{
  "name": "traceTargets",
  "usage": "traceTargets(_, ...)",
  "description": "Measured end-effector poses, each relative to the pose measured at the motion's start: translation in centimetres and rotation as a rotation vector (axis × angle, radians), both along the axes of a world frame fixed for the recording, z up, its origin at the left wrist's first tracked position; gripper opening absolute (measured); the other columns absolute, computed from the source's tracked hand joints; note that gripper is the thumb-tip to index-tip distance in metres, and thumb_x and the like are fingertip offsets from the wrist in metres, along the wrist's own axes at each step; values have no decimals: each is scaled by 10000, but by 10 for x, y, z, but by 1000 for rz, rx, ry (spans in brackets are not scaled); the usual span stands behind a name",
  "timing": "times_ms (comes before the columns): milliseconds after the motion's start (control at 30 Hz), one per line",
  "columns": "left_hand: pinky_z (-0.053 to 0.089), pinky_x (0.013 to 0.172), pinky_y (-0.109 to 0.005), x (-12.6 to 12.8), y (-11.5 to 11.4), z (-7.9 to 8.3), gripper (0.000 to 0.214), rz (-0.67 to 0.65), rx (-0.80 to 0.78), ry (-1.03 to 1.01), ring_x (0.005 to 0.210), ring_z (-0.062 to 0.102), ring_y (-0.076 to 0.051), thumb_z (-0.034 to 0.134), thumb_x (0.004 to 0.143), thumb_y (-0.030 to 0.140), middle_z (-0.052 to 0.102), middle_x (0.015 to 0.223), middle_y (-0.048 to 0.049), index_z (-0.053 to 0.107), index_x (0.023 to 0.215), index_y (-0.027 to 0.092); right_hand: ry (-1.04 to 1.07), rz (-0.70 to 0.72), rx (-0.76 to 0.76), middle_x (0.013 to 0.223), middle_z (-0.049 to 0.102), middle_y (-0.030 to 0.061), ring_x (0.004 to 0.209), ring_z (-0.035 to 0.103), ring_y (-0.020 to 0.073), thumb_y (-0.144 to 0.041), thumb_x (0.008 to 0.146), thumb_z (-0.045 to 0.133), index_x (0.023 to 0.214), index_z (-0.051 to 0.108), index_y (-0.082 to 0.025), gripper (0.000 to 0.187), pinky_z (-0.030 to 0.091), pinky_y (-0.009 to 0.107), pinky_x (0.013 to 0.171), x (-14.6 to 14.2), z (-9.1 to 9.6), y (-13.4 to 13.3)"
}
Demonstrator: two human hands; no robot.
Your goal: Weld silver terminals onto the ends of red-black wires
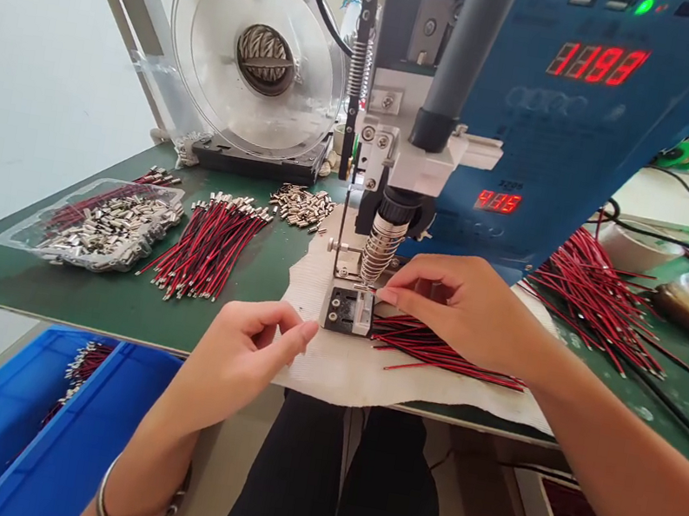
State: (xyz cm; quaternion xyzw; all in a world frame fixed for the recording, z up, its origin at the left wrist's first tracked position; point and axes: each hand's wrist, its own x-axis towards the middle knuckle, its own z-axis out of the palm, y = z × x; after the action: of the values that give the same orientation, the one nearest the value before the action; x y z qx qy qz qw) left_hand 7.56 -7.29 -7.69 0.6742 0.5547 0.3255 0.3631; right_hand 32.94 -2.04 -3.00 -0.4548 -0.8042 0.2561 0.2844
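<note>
Fingers of the right hand are pinched together at the small black and white fixture under the spring-wound head of the blue machine. Whether they grip a wire end there I cannot tell, because the tips cover that spot. This hand comes in from the right with the forearm low over the counter, palm turned down, and it lies over a bundle of red and black wires on the white cloth.

On the left, the left hand is loosely curled, the index finger and thumb stretched toward the fixture, their tips close together but holding nothing that I can see. It hovers at the front edge of the cloth, just beside the fixture and not touching it. A metal bracelet sits on the wrist.

Further left on the counter lie a fan of wires with metal ends, a clear tray of metal terminals and a small loose heap of terminals. Behind them stands a clear reel. To the right of the machine is a big pile of red and black wires. Below the counter are blue bins. The machine shows red digits.
</note>
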Motion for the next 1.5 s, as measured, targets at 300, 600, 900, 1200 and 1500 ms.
traceTargets(300,270,526,-266,1,1,0,468,-2,-4,-1,533,358,-97,580,930,530,482,555,27,596,627,173,19,-5,40,640,652,-22,544,500,101,-361,881,688,774,777,-208,207,382,249,525,-1,1,-1)
traceTargets(600,270,528,-269,2,1,1,467,0,-6,-3,530,354,-98,573,934,531,481,559,27,587,632,176,42,-19,47,634,648,-24,542,498,104,-356,871,694,770,779,-217,192,385,262,536,-1,0,-3)
traceTargets(900,268,521,-264,2,0,1,461,4,-16,-7,521,348,-100,572,937,519,462,538,31,578,624,180,40,-24,23,667,673,-20,562,517,108,-368,876,701,776,782,-221,195,402,269,554,-2,2,-4)
traceTargets(1200,263,510,-254,4,1,2,468,-10,-12,-13,516,337,-97,567,938,520,423,529,37,574,621,176,22,-24,24,679,691,-16,573,530,108,-374,881,703,779,785,-219,204,398,261,550,-1,0,-5)
traceTargets(1500,270,519,-255,4,-1,5,467,-7,-4,-8,520,348,-98,571,941,511,430,532,34,567,617,175,12,-30,39,670,693,-10,564,532,112,-370,880,707,774,785,-212,206,392,256,532,-1,0,-5)
